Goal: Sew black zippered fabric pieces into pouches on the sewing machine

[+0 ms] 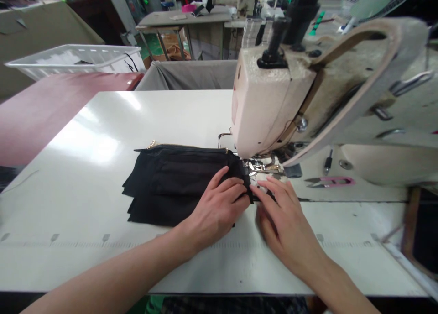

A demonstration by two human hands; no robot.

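Black fabric in layers, with a gold-coloured zipper along its far edge, lies flat on the white sewing table. Its right edge is beside the metal presser foot of the sewing machine. My left hand lies on the right part of the fabric, fingers spread and pressing down. At the fabric's right edge is my right hand, its fingers stretched out and fingertips close to the presser foot. What lies under my fingertips is partly hidden.
Pink-handled thread snips and a small dark tool lie on the machine bed to the right. A white plastic basket stands on a red surface at the back left. A grey cloth-lined bin is behind the table.
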